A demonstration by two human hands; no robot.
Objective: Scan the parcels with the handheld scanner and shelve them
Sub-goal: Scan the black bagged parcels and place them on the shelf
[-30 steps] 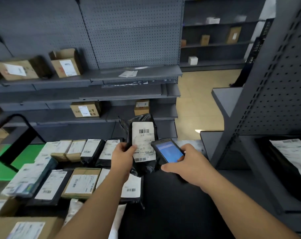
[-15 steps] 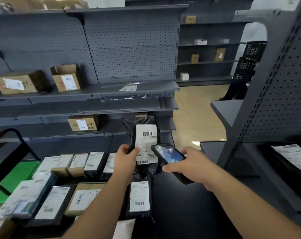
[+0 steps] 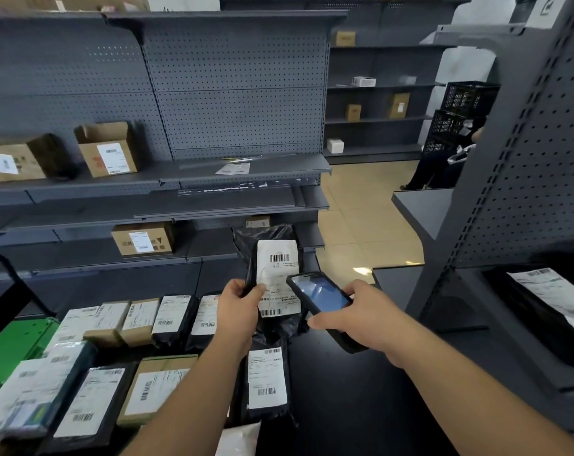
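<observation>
The left hand (image 3: pixel 238 306) is gripping a black plastic mailer bag with a white barcode label (image 3: pixel 276 274) upright, thumb across its label, while at its four o'clock the right hand (image 3: pixel 361 315) is curling round what looks like a black handheld scanner (image 3: pixel 318 296), lit screen up.

Black slatted crates (image 3: pixel 463 108) stand stacked far right, by a seated person (image 3: pixel 443 166) on the tan tiled floor (image 3: pixel 354 205); a green cart deck (image 3: pixel 12 343) sits low left.

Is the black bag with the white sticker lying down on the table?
No, the left hand holds the black bag up in the air.
</observation>
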